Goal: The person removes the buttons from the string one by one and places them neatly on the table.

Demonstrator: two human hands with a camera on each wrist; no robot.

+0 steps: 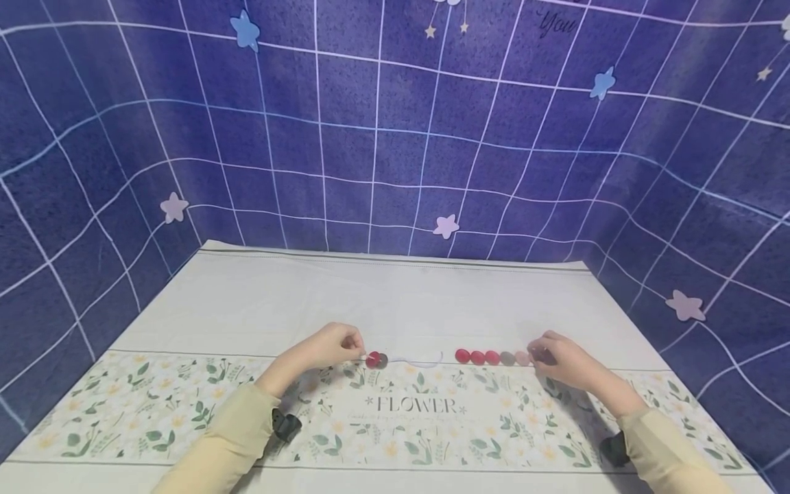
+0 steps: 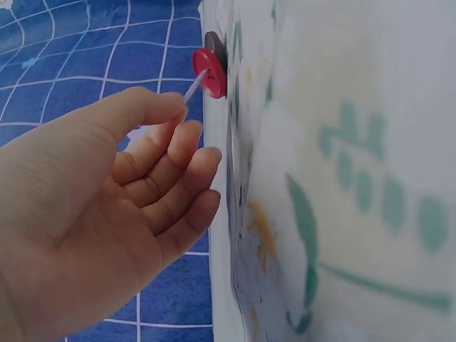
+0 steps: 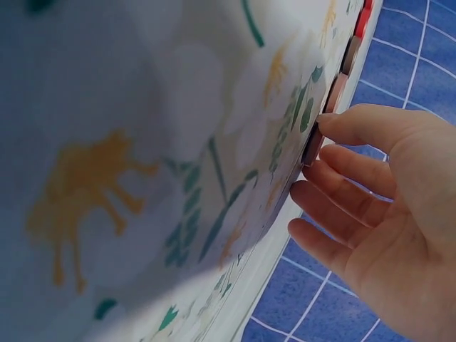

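In the head view, my left hand pinches the end of a pale lilac string between thumb and index finger. That end comes out of a hole in a red button. A dark button sits right behind the red one, and more string trails off to the right on the table. My right hand is at the right end of a row of buttons. Its thumb and index finger grip a dark button by the edges, beside a pink button; the fingers partly cover it.
Left of the pink button, the row has a dark button and several red ones, such as this red button. A white tablecloth with a flowered band covers the table. Blue gridded curtains stand behind and at both sides.
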